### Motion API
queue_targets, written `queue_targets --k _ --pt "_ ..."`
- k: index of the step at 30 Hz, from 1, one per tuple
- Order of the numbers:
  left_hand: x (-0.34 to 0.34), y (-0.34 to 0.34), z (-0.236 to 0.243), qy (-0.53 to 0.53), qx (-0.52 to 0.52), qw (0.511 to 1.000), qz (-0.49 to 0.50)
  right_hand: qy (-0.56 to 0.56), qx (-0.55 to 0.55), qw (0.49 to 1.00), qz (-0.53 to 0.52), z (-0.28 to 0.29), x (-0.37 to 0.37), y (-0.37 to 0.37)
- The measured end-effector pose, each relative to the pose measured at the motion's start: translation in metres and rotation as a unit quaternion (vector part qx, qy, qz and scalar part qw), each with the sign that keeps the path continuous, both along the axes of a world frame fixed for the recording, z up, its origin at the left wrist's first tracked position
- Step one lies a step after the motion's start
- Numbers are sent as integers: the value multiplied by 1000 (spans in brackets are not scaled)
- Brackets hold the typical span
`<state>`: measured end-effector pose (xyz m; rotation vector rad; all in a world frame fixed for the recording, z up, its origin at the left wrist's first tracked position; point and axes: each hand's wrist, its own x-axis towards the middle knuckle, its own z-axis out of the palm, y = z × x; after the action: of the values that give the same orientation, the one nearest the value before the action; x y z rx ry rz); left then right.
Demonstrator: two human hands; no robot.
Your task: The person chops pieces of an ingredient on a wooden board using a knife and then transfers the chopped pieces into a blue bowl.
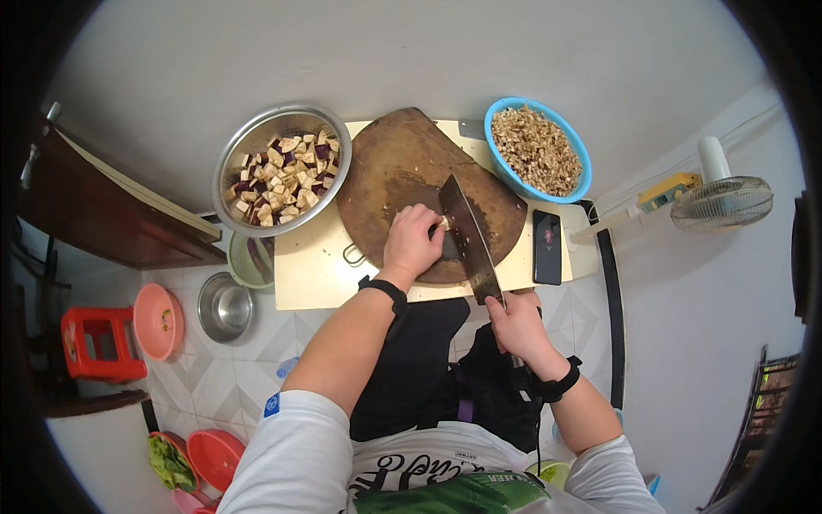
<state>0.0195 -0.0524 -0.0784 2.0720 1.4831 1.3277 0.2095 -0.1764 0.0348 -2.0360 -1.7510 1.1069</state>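
Observation:
My right hand (515,325) is closed round the handle of a cleaver (467,231), near the front edge of the table. Its broad dark blade stands upright on a round, worn wooden chopping board (385,163). Just left of the blade, my left hand (414,238) presses its bent fingers down on a small pale piece of food (443,224). The fingers mostly cover that piece, so its kind is unclear. A few tiny crumbs and a damp dark patch show on the board.
A steel bowl (227,163) of diced eggplant (287,180) stands left of the board. At the right are a blue basin (586,176) of finely chopped brownish bits (535,150), a phone (546,247) and a fan (721,202). Basins (159,322) and a red stool (101,343) stand on the floor.

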Motion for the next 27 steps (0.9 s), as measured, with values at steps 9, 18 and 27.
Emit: queue_targets --k 9,18,27 --pt "1 -1 -1 3 5 1000 0 26 -23 999 -5 -10 -18 39" --pt "0 -1 1 -19 -11 1000 -5 -5 103 995 -17 -22 -43 92" --pt "0 0 0 -10 -9 1000 2 -22 123 992 -4 -28 -29 75"
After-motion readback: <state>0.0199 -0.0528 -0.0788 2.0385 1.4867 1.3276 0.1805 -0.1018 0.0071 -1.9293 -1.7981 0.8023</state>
